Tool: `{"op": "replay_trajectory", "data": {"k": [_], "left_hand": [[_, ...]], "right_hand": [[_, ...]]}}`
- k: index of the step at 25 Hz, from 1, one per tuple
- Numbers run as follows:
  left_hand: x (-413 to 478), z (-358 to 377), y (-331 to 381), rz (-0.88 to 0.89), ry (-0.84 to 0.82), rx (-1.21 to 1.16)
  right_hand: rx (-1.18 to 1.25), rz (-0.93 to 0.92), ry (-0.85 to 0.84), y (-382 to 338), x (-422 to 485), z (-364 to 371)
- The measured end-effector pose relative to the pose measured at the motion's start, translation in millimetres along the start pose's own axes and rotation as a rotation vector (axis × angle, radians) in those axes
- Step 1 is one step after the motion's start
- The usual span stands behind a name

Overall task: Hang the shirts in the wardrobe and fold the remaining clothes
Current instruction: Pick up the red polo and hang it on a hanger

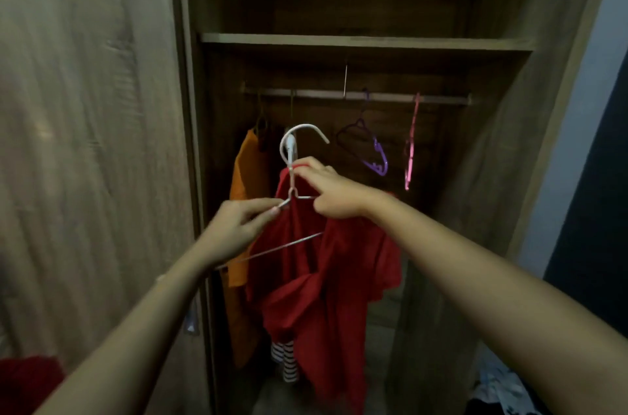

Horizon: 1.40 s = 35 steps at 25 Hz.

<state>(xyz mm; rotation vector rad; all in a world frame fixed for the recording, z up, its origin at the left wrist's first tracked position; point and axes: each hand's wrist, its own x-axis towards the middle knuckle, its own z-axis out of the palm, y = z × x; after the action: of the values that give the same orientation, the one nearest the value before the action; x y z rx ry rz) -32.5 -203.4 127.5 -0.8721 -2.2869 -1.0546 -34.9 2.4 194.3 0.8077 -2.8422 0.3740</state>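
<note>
The left hand [234,227] pinches the left shoulder of the white wire hanger [291,156]. The right hand [331,192] grips the crumpled red cloth shirt [326,278] at its collar, just in front of the brown wooden wardrobe [492,142]. Seat both shoulders evenly (the right side looks bunched) before hooking it on the far metal rail [316,95].

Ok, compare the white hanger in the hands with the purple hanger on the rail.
The white wire hanger is off the metal rail, pinched by the left hand; the purple plastic hanger hangs on it. The white one carries a red shirt, which the right hand pinches at its neck; the purple one is bare. Both are hooked clothes hangers.
</note>
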Motion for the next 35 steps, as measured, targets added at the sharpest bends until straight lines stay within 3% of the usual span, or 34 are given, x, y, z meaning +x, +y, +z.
{"op": "replay_trajectory", "data": {"k": [4, 7, 9, 12, 13, 14, 16, 18, 20, 22, 23, 27, 29, 32, 35], "left_hand": [[7.5, 13.2, 7.2, 0.120, 0.360, 0.001], [9.0, 31.2, 4.2, 0.136, 0.684, 0.530], [-10.5, 67.6, -8.2, 0.121, 0.579, 0.702], [-65.8, 122.1, -40.9, -0.021, 0.113, 0.715], [-75.3, 129.6, -51.3, -0.086, 0.036, 0.647], [-77.9, 129.3, -52.5, -0.173, 0.035, 0.478], [-64.7, 123.4, -29.2, -0.156, 0.191, 0.229], [-45.1, 127.8, 9.6, 0.010, 0.253, 0.207], [-37.7, 144.3, 30.1, 0.046, 0.099, 0.354], [-37.8, 155.5, 8.6, -0.291, -0.056, 0.438], [-39.0, 150.7, -8.6, -0.451, -0.121, 0.370], [-19.6, 93.9, -36.7, -0.616, -0.374, -0.084], [-5.7, 63.3, -28.9, -0.667, -0.459, -0.052], [24.2, 39.2, -21.7, -0.682, -0.367, 0.220], [38.6, 49.0, 10.2, -0.522, -0.194, 0.553]], "right_hand": [[-0.415, -0.220, 0.399, 1.9, -4.7, -3.7], [-0.469, -0.182, 0.476, 7.7, -5.8, -6.7], [-0.430, -0.110, 0.494, 9.6, -5.1, -12.4], [-0.401, -0.023, 0.589, 23.7, -12.2, -26.6], [-0.415, 0.000, 0.618, 29.1, -16.2, -31.7], [-0.433, 0.015, 0.633, 34.9, -19.9, -35.2], [-0.454, 0.045, 0.619, 43.8, -24.8, -40.1], [-0.462, 0.058, 0.586, 45.2, -25.0, -41.2], [-0.483, 0.063, 0.585, 43.9, -24.7, -43.9], [-0.523, 0.079, 0.606, 50.6, -34.5, -52.4], [-0.548, 0.087, 0.609, 58.1, -42.5, -56.9], [-0.697, -0.007, 0.502, 89.5, -73.1, -49.4], [-0.747, -0.051, 0.412, 100.1, -84.1, -33.1], [-0.795, -0.047, 0.322, 101.8, -87.8, -6.3], [-0.650, 0.053, 0.509, 80.1, -72.4, 9.3]]}}
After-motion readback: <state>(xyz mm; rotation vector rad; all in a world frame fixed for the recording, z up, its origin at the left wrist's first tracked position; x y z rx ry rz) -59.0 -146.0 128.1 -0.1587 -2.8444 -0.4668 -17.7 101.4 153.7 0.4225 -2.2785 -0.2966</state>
